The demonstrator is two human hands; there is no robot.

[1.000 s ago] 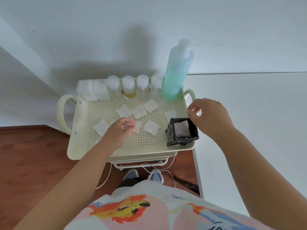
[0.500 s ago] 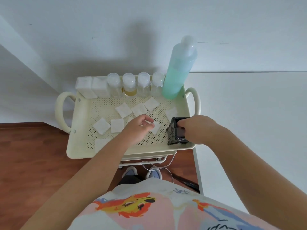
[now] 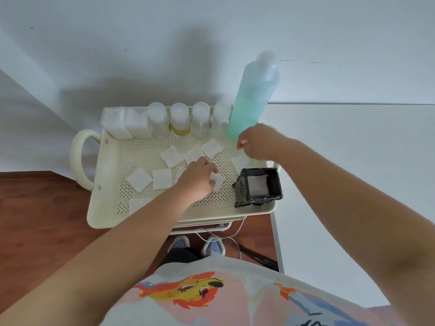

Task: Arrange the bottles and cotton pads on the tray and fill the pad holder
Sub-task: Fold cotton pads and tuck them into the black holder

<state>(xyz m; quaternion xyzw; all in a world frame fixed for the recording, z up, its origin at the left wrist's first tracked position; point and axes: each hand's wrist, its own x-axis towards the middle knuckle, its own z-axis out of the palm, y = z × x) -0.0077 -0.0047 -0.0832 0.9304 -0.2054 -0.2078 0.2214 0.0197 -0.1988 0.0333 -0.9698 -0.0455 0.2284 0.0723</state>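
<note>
Left hand: fingers closed on a pad lying on the tray.
Right hand: curled shut; contents cannot be told.
Holder: just right of the gripped pad, pads seated inside.

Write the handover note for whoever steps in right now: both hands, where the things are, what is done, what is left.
Left hand: down on the tray, fingers on a loose cotton pad; grip not clear.
Right hand: raised over the tray's far right corner, fingers curled; whether it holds anything cannot be told.
Things: small bottles in a row along the back edge, tall green bottle at their right, pad stacks at their left. Black pad holder at the near right corner, pads inside.
Done: bottles lined up, holder partly filled.
Left: several loose pads on the tray to gather into the holder.
</note>
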